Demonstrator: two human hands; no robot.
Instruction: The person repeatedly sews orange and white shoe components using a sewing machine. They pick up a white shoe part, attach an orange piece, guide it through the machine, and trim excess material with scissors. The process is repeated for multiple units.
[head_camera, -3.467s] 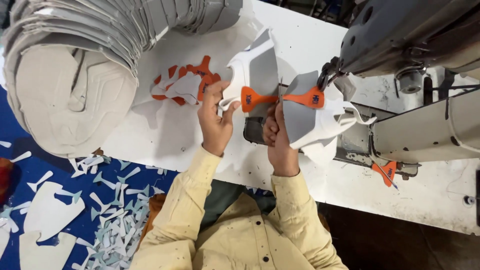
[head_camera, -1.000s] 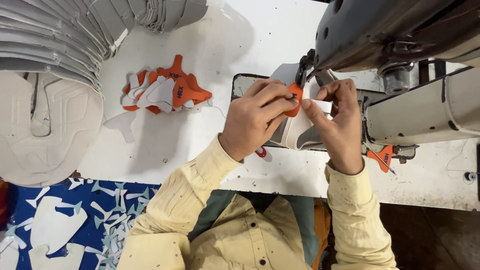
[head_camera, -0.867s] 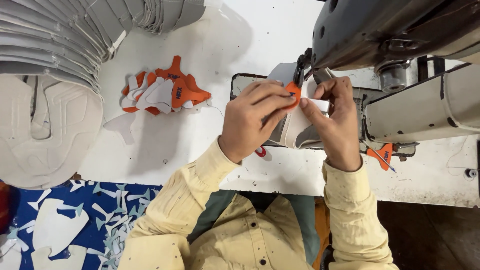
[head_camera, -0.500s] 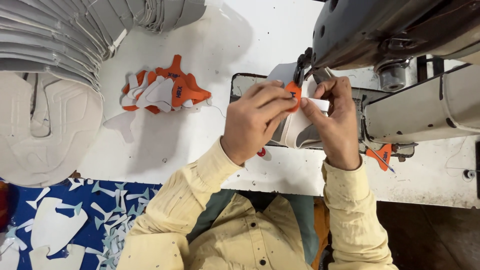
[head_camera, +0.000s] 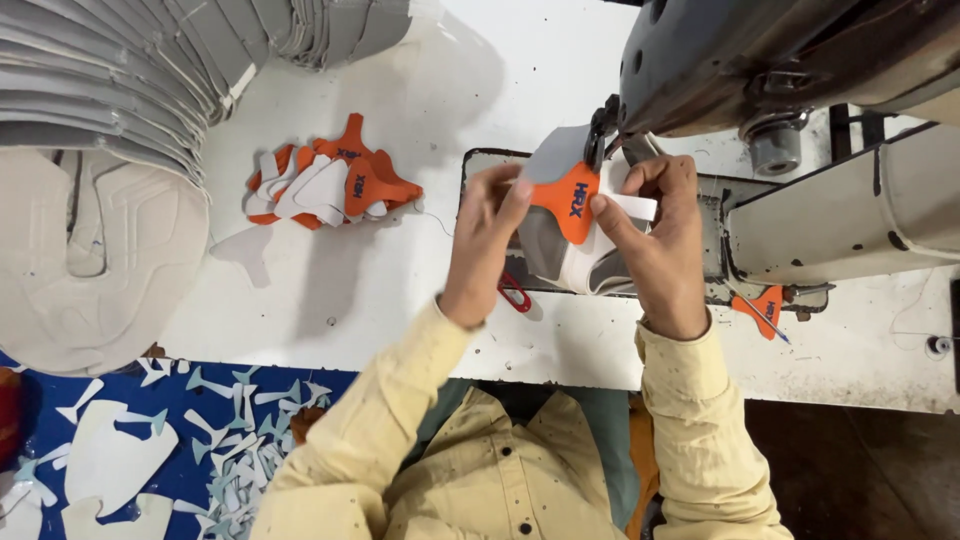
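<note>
Item: grey-and-orange shoe upper piece (head_camera: 572, 205), now raised under the sewing machine (head_camera: 760, 60). My left hand (head_camera: 490, 240) and right hand (head_camera: 655, 240) stay clamped on it; worktop (head_camera: 400, 300) pile of orange pieces (head_camera: 335, 185) unchanged.

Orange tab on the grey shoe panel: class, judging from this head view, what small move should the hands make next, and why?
Probably slide the work slightly further under the needle. Both hands, left hand and right hand, pinch the orange tab flat on the grey shoe panel, right at the grey sewing machine head, so it looks lined up.
</note>
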